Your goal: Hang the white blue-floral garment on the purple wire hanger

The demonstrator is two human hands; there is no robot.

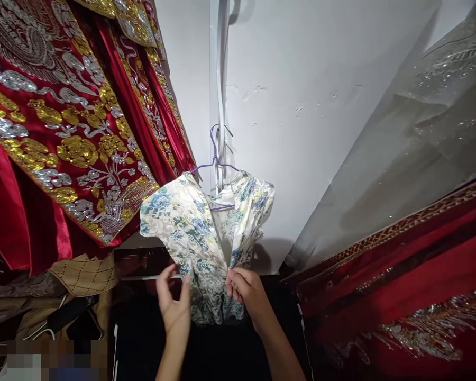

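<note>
A short-sleeved floral dress (186,222), white with blue, green and yellow flowers, hangs on a thin purple hanger (215,163) in front of me. Its neckline falls open in a deep V. At the right side of the waist, my right hand (244,288) pinches the cloth near the bottom of the V. My left hand (174,301) is beside the left side of the waist, thumb and fingers apart, with nothing seen between them. Whether its fingertips touch the fabric I cannot tell. The lower part of the dress is gathered and dark against the black below.
Red garments with gold and silver embroidery (79,151) hang close at the left. A sheer, glittering white fabric (400,153) and a red beaded garment (381,296) hang at the right. Behind stands a white wall (293,63) with a vertical white pole (221,69).
</note>
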